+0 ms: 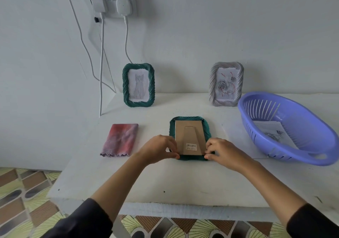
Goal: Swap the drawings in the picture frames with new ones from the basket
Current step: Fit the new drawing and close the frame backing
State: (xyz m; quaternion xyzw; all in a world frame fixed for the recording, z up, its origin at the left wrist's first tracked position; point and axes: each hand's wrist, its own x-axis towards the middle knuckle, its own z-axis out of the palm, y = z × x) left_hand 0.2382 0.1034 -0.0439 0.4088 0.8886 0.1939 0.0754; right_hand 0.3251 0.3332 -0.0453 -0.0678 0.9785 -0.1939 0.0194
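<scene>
A green frame [207, 127] lies face down in the middle of the white table, its brown cardboard back panel [189, 136] with a barcode sticker facing up. My left hand [158, 148] pinches the panel's near left corner. My right hand [222, 150] pinches its near right corner. A second green frame [138, 85] with a cat drawing stands upright at the back left. At the back right stands a grey frame [226, 84] with a rose drawing. The purple basket [310, 142] on the right holds a paper drawing [274, 132].
A folded pink-purple cloth [120, 140] lies left of the face-down frame. White cables [101, 63] hang from a wall socket [113, 2] behind the table's left corner. The table's front edge [183, 210] runs near me, with patterned floor below.
</scene>
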